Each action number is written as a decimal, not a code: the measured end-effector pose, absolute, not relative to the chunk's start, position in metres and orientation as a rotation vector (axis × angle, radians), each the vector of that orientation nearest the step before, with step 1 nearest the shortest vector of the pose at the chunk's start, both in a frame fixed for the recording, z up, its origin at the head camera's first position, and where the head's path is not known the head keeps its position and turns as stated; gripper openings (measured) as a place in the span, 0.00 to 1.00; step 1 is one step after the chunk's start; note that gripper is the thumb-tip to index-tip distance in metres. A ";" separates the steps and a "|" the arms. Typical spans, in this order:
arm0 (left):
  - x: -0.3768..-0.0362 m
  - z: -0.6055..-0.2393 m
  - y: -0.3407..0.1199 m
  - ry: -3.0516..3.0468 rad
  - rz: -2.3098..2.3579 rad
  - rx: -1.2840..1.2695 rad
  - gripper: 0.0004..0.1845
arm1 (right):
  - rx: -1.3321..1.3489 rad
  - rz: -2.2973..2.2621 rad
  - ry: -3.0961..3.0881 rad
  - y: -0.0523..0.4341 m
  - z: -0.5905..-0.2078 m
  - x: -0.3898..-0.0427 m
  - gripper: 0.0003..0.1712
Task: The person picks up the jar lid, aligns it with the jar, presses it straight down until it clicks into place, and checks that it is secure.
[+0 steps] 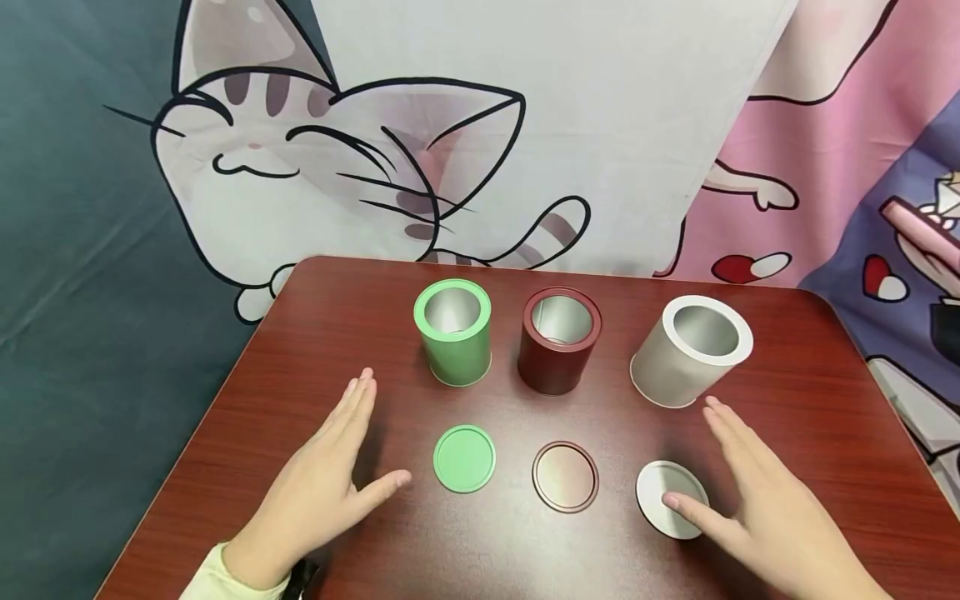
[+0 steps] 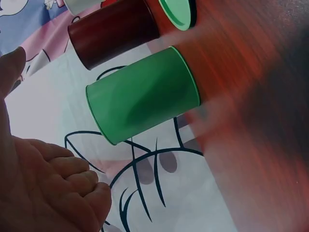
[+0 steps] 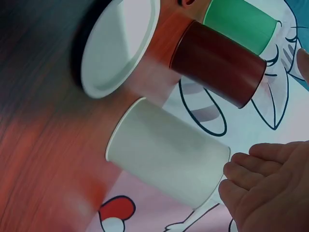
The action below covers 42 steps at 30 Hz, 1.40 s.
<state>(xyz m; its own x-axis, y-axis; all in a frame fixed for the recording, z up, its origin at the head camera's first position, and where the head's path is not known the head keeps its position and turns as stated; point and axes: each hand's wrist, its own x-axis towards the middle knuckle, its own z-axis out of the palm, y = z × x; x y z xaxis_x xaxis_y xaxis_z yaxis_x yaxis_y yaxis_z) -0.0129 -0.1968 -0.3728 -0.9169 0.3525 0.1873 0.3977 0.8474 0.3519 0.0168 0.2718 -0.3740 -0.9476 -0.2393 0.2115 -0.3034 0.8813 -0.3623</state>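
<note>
We see the white lid (image 1: 660, 479), a smooth disc with a raised rim, at the lower right of the head view, partly hidden by the thumb of the right hand (image 1: 780, 508). That hand is released, its fingers straight; the left hand (image 1: 315, 487), lower left, is equally loose, near the green lid (image 1: 464, 459). A glossy dark red lid (image 1: 566, 477) lies between the other two. Above them stand three smooth cylinders: a green can (image 1: 459, 360), a dark red can (image 1: 551, 364) and a white can (image 1: 666, 368). We look in on silvery walls; the bottoms are hard to make out. The left wrist view's top edge cuts off the white can. Beneath is a wood-grained table (image 1: 420, 550); behind, wrinkled cloth (image 1: 615, 125) with a cartoon cat (image 1: 255, 200).
</note>
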 end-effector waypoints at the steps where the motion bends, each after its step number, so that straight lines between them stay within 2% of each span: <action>1: -0.012 -0.373 -0.197 -2.919 -0.601 -0.586 0.58 | 0.423 0.605 -2.888 0.269 -0.374 0.016 0.64; 19: -0.005 -0.388 -0.192 -2.940 -0.813 -0.551 0.57 | 0.513 0.680 -2.829 0.227 -0.395 0.011 0.59; 31: -0.002 -0.398 -0.186 -2.950 -0.819 -0.585 0.59 | 0.604 0.647 -2.831 0.201 -0.410 0.008 0.57; 42: -0.003 -0.410 -0.180 -2.994 -0.838 -0.551 0.55 | 0.665 0.721 -2.806 0.188 -0.413 0.002 0.54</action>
<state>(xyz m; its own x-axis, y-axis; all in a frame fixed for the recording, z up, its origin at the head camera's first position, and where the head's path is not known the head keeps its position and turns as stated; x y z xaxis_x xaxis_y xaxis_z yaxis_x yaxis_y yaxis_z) -0.0026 -0.1801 -0.4102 -0.9389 0.3352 0.0776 0.3268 0.7981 0.5062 0.0018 0.1881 -0.4130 -0.8863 -0.3788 0.2666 -0.4604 0.7836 -0.4171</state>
